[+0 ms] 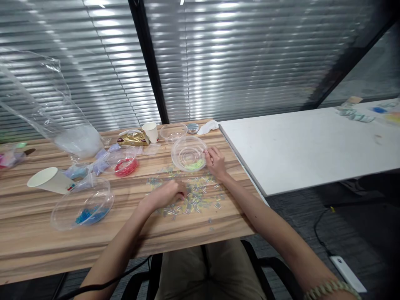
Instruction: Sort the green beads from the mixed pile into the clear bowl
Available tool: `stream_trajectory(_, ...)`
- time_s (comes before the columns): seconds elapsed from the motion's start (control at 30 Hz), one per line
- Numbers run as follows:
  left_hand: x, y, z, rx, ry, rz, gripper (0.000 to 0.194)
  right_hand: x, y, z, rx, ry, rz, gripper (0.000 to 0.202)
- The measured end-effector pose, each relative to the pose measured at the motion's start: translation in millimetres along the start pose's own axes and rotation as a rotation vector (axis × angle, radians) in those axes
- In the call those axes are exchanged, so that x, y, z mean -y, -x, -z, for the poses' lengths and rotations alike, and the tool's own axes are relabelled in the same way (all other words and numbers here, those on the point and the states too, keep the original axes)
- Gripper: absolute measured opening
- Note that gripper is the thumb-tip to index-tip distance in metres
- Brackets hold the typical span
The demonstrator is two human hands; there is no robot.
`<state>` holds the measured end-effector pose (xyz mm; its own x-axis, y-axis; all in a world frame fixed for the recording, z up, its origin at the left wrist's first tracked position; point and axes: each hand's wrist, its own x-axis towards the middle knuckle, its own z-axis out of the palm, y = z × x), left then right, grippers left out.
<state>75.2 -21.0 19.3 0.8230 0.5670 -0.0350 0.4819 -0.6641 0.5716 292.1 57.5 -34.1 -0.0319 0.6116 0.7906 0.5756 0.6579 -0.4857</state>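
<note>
- Resting palm-down on a scatter of small beads (190,196) on the wooden table (37,237): left hand (167,195), fingers curled loosely inward, tips on the beads; whether any bead is pinched cannot be told.
- Touching the right rim of a clear plastic bowl (188,153): right hand (215,161), fingers bent against the rim, nothing seen held.
- Holding a thin layer of pale green beads (194,166) at its near side: that same bowl, tilted toward the person, just beyond the bead scatter.
- Sitting left of it, well apart from both hands: a clear bowl with red beads (125,166), and nearer the table's front a larger bowl with blue beads (89,215).
- Lying on its side near the blue bowl: a white paper cup (50,180); standing upright at the far edge, a second paper cup (151,132).
- Lying at far left: a large crumpled clear plastic bag (46,108).
- Butting against the wooden table's right edge: a white table (306,141).
</note>
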Motion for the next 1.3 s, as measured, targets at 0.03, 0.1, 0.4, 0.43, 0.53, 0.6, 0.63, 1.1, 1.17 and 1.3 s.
stream_trajectory(0.03, 0, 0, -0.1, -0.001, -0.009, -0.003, 0.020, 0, 0, 0, 0.000, 0.000, 0.001, 0.030)
stream_trajectory(0.1, -1, -1, -0.4, -0.003, -0.023, -0.009, 0.019, 0, 1, 0, -0.003, 0.004, 0.000, 0.030)
stream_trajectory(0.4, -6, 3, 11.5, -0.125, -0.035, -0.053, 0.017, 3, 3, 4, -0.055, 0.030, 0.008, 0.029)
stream_trajectory(0.43, -9, 5, 15.8, -0.167, -0.040, -0.054, 0.017, 4, 3, 4, -0.049, 0.028, 0.020, 0.029)
stream_trajectory(0.53, -15, 6, 30.3, -0.341, -0.069, -0.057, 0.015, 8, 4, 5, -0.019, 0.015, 0.065, 0.026)
stream_trajectory(0.6, -15, 2, 37.5, -0.495, -0.105, -0.046, 0.015, 11, 5, 5, 0.008, 0.004, 0.098, 0.024)
stream_trajectory(0.63, -13, -2, 39.3, -0.571, -0.127, -0.034, 0.015, 13, 6, 6, 0.022, -0.001, 0.114, 0.023)
stream_trajectory(1.1, -3, -4, 32.1, -0.621, -0.126, 0.019, 0.014, 11, 2, 5, 0.095, 0.033, 0.199, 0.025)
stream_trajectory(1.17, -12, 4, 35.5, -0.456, -0.089, 0.024, 0.010, 9, 2, 5, 0.095, 0.040, 0.202, 0.025)
stream_trajectory(1.3, -14, 11, 27.9, -0.191, -0.054, 0.049, 0.007, 9, 2, 4, 0.089, 0.054, 0.212, 0.026)
